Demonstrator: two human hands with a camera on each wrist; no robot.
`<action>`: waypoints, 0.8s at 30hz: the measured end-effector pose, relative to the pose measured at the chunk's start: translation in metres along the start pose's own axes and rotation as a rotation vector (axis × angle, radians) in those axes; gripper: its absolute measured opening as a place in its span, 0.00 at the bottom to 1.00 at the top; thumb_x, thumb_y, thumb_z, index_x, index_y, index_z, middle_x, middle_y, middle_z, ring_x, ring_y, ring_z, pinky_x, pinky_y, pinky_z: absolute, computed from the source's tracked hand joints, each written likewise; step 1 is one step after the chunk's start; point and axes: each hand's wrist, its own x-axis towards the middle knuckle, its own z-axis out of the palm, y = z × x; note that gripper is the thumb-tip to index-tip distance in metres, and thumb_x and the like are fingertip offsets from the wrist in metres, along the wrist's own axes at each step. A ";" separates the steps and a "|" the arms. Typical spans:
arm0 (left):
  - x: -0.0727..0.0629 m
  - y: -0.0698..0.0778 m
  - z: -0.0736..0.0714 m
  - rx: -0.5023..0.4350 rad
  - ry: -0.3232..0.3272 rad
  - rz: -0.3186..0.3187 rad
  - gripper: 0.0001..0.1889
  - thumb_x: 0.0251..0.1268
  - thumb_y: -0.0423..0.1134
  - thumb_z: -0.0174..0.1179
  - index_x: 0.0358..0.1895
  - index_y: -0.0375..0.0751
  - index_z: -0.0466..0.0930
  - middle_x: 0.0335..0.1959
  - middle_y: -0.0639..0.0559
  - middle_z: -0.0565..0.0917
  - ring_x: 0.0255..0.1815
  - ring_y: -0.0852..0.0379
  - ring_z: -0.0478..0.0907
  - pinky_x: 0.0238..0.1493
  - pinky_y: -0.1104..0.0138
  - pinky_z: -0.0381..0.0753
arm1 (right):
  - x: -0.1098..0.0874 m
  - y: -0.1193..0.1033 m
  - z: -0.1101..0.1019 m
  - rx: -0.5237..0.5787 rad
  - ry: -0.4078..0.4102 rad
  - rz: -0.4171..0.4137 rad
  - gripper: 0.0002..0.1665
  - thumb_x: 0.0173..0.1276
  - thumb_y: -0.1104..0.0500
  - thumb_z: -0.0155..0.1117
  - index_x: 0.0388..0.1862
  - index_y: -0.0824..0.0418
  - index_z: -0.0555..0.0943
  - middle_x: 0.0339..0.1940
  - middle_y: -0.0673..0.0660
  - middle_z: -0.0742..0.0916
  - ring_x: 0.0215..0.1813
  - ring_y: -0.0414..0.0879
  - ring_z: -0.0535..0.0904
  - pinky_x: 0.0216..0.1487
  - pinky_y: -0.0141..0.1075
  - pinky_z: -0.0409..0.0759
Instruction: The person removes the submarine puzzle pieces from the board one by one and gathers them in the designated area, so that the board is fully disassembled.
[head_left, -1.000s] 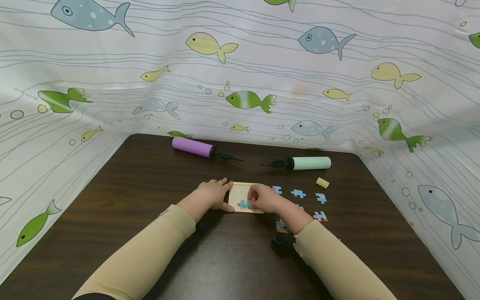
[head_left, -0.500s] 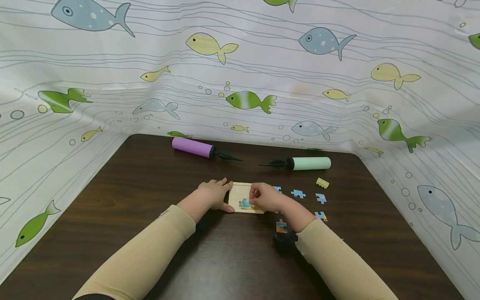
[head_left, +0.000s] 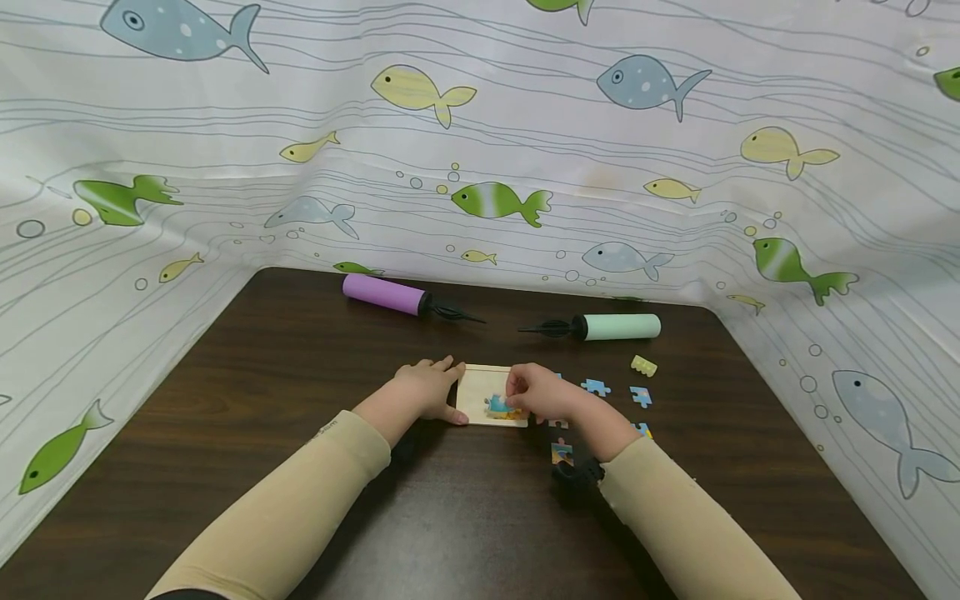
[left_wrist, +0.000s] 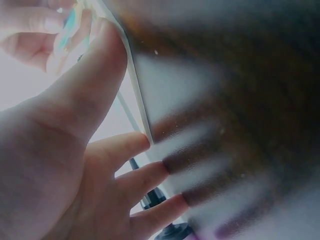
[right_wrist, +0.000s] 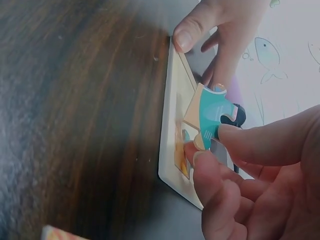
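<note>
My right hand [head_left: 543,392] pinches a teal and tan jigsaw puzzle piece [right_wrist: 211,112] between thumb and fingertips, tilted over a shallow wooden puzzle tray [head_left: 480,379]. Under it, toward the tray's near right part, lies an orange-brown piece [right_wrist: 179,155], partly covered by the held one in the head view. Along the tray's left edge rests my left hand [head_left: 426,390], its thumb at the near corner and its fingers spread, tips touching the rim. The left wrist view shows the thumb [left_wrist: 102,65] on the edge and the fingers fairly straight.
Right of the tray lie several loose puzzle pieces [head_left: 596,388], some hidden by the right arm. A pale yellow toy brick [head_left: 643,365] is beyond them. Behind lie a purple hand pump [head_left: 384,293] and a mint green one [head_left: 621,327]. A fish-print curtain [head_left: 405,167] surrounds the table.
My right hand has shifted slightly right with the teal piece, turning it over the tray. The orange-brown piece has come into sight beneath it. My left hand stays on the tray's edge.
</note>
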 end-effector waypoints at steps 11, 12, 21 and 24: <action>-0.002 0.000 -0.001 -0.003 0.004 0.010 0.52 0.57 0.68 0.62 0.80 0.49 0.51 0.79 0.45 0.51 0.76 0.39 0.52 0.68 0.41 0.58 | -0.012 0.011 -0.008 0.034 0.006 -0.014 0.06 0.73 0.65 0.60 0.34 0.63 0.74 0.23 0.58 0.80 0.21 0.49 0.76 0.19 0.42 0.76; -0.002 0.001 -0.001 -0.001 0.003 0.010 0.52 0.57 0.68 0.62 0.80 0.49 0.50 0.79 0.45 0.51 0.76 0.39 0.52 0.68 0.41 0.58 | -0.013 0.012 -0.010 0.048 0.008 -0.024 0.06 0.73 0.65 0.60 0.35 0.63 0.75 0.24 0.58 0.80 0.22 0.51 0.77 0.20 0.42 0.77; -0.001 0.000 -0.001 -0.007 -0.001 0.015 0.52 0.58 0.68 0.62 0.80 0.48 0.51 0.79 0.45 0.51 0.76 0.39 0.52 0.69 0.42 0.58 | -0.043 0.027 -0.034 0.159 0.016 -0.084 0.05 0.73 0.65 0.60 0.38 0.66 0.75 0.27 0.65 0.80 0.26 0.58 0.77 0.24 0.44 0.75; -0.002 0.000 -0.001 -0.008 0.003 0.012 0.52 0.58 0.68 0.62 0.80 0.49 0.51 0.79 0.45 0.52 0.76 0.39 0.53 0.68 0.42 0.58 | -0.058 0.034 -0.042 0.157 0.015 -0.077 0.06 0.73 0.64 0.61 0.38 0.66 0.75 0.28 0.65 0.79 0.26 0.54 0.75 0.23 0.43 0.73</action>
